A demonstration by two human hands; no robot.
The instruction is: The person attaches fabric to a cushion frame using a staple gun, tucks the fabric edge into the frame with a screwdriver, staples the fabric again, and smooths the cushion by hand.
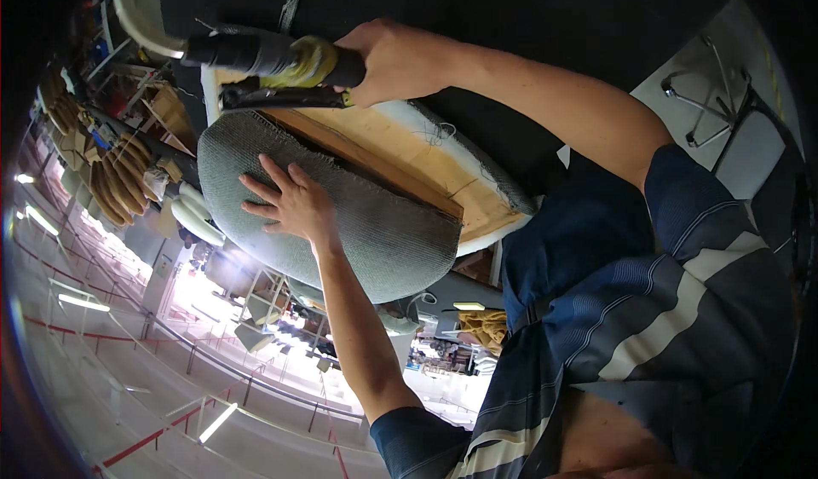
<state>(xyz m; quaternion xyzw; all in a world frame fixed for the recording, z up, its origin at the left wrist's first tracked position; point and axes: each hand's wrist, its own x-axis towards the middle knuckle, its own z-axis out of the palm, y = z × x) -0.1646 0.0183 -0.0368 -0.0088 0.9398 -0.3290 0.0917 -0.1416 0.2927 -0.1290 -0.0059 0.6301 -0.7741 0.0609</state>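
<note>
My left hand point(294, 202) lies flat with its fingers spread on a curved, padded piece covered in grey ribbed fabric point(383, 240). A cut fabric edge runs along that piece's wooden side. My right hand point(379, 61) is closed round an air staple gun point(311, 63) with a yellow-green and black body. A pale hose point(136, 14) leads off its far left end. The gun is above the upper left of the padded piece; whether its nose touches the wood I cannot tell. A bare wooden panel point(490, 202) with a pale, fabric-edged rim adjoins the padded piece.
A black surface point(528, 19) spreads behind the work, with loose threads on it. At the left are shelves holding several curved brown pieces point(119, 176). A chair with a metal base point(703, 95) stands at the right. A yellow-brown bundle point(484, 327) lies low in the middle.
</note>
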